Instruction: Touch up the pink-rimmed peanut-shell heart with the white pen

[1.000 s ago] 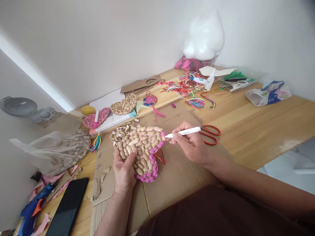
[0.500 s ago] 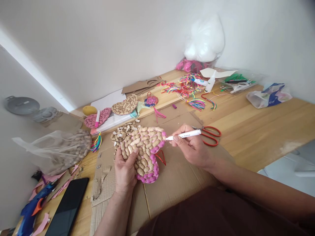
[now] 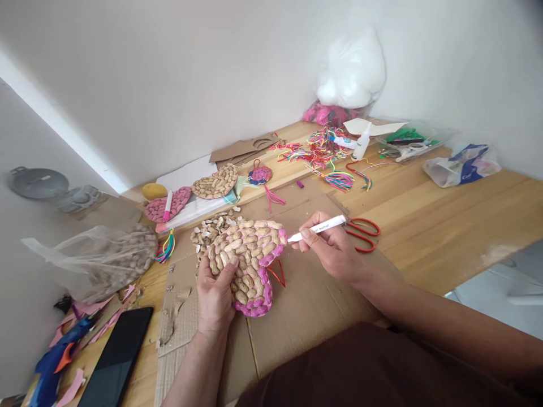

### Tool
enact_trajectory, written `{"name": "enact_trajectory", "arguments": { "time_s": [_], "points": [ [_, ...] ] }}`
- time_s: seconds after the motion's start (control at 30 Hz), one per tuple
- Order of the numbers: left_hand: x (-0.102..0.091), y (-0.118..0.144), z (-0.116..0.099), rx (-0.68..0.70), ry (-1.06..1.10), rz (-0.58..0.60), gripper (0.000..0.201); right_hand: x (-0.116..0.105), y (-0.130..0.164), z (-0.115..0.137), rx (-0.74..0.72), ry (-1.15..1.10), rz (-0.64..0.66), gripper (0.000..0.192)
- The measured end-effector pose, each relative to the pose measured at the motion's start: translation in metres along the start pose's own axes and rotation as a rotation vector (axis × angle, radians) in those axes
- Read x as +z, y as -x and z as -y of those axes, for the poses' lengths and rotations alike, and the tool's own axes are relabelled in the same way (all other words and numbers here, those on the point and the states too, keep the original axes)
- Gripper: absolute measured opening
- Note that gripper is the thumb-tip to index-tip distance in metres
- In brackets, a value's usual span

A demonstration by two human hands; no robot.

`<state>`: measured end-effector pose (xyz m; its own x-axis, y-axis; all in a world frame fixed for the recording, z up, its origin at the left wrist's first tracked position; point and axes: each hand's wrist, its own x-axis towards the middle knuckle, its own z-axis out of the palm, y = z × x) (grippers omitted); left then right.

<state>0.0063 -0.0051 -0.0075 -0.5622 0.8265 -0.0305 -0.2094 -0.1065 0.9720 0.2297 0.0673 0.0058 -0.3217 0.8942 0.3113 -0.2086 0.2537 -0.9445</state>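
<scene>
White marker (image 3: 322,228) pinched in my right hand (image 3: 335,254), long axis pointing left, tip just off the pink right edge of the peanut-shell heart (image 3: 248,260) at frame centre. Left hand (image 3: 216,294) grips the heart from below, thumb on top. Red scissors (image 3: 360,232) just beyond the marker.

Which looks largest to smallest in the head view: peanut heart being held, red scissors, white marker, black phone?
1. Black phone, though it lies nearer the camera
2. Peanut heart, close to the phone
3. White marker and red scissors: alike, unranked
</scene>
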Motion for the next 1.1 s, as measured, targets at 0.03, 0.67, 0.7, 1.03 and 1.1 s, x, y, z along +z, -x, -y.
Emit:
{"name": "enact_trajectory", "arguments": {
  "time_s": [0.03,0.67,0.7,1.03,1.1],
  "points": [
    [0.000,0.000,0.000,0.000,0.003,-0.001,0.061,0.000,0.000,0.000,0.003,-0.013,-0.001,0.023],
    [0.007,0.006,0.000,-0.120,0.104,-0.027,0.053,0.007,0.006,0.010,-0.252,0.340,-0.034,0.008],
    [0.007,0.008,0.000,-0.135,0.108,-0.036,0.053,0.007,0.006,0.011,-0.283,0.405,-0.038,0.006],
    [0.010,0.013,0.000,-0.088,0.092,-0.046,0.060,0.011,0.012,-0.001,-0.445,0.572,0.020,0.010],
    [0.010,0.013,0.000,-0.072,0.077,-0.044,0.061,0.010,0.012,-0.002,-0.487,0.619,0.023,0.011]
  ]
}}
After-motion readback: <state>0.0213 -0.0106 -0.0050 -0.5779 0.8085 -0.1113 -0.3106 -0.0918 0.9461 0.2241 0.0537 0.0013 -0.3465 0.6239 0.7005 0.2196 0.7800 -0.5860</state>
